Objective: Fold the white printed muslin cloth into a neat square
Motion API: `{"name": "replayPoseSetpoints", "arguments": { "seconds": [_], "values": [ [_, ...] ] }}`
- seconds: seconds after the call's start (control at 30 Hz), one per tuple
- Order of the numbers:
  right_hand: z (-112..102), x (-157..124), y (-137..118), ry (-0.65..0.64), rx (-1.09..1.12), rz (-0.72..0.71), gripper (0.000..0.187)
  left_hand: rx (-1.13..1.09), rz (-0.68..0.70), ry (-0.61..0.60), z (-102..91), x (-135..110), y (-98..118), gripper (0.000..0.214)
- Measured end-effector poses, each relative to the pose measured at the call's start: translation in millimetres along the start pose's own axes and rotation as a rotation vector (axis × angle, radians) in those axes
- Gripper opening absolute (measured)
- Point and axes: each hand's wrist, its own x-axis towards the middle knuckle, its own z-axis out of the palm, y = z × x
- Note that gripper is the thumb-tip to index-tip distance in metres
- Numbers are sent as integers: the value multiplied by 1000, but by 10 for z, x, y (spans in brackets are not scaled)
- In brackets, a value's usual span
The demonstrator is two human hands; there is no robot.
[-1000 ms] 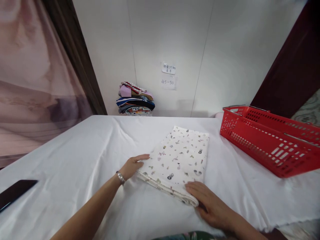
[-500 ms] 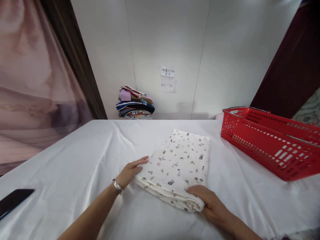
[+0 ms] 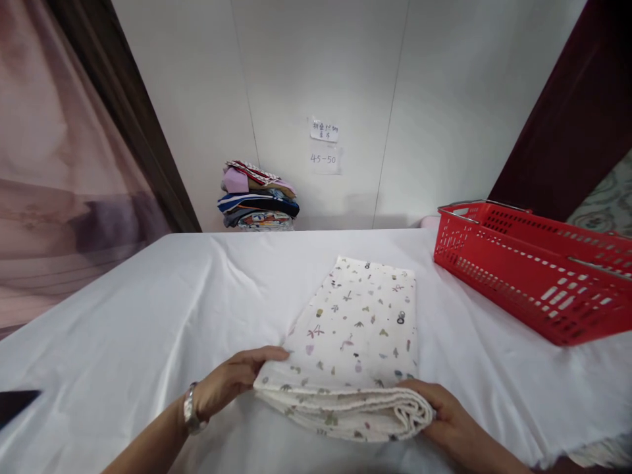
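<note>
A white cloth [image 3: 355, 329] with small printed figures lies folded in layers on the white-covered table, its near end lifted a little toward me. My left hand [image 3: 237, 376], with a silver bracelet on the wrist, grips the near left corner, thumb beneath and fingers on top. At the near right corner, my right hand [image 3: 444, 418] is closed round the rolled-looking folded edge. Some fingertips of both hands are hidden under or behind the fabric.
A red plastic basket [image 3: 523, 270] stands on the right of the white tablecloth [image 3: 197, 309]. Folded fabrics [image 3: 259, 197] are stacked beyond the far edge, by the wall. A dark flat object [image 3: 17, 405] lies at the left edge. Pink curtain [image 3: 64, 178] hangs on the left.
Both hands have come nearer to me, and the cloth's near end is raised and shows its layers more. My left hand has moved from the left side onto the near left corner.
</note>
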Motion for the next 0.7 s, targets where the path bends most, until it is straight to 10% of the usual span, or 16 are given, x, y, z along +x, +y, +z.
{"name": "replayPoseSetpoints", "arguments": {
  "seconds": [0.1,0.47,0.7],
  "values": [
    [-14,2,-16,9,-5,6,24,-220,16,-145,24,-49,5,58],
    [-131,-3,82,112,25,24,34,242,338,176,90,18,-80,42],
    [-486,188,-13,238,199,20,36,412,441,499,-46,541,499,22]
  ]
}}
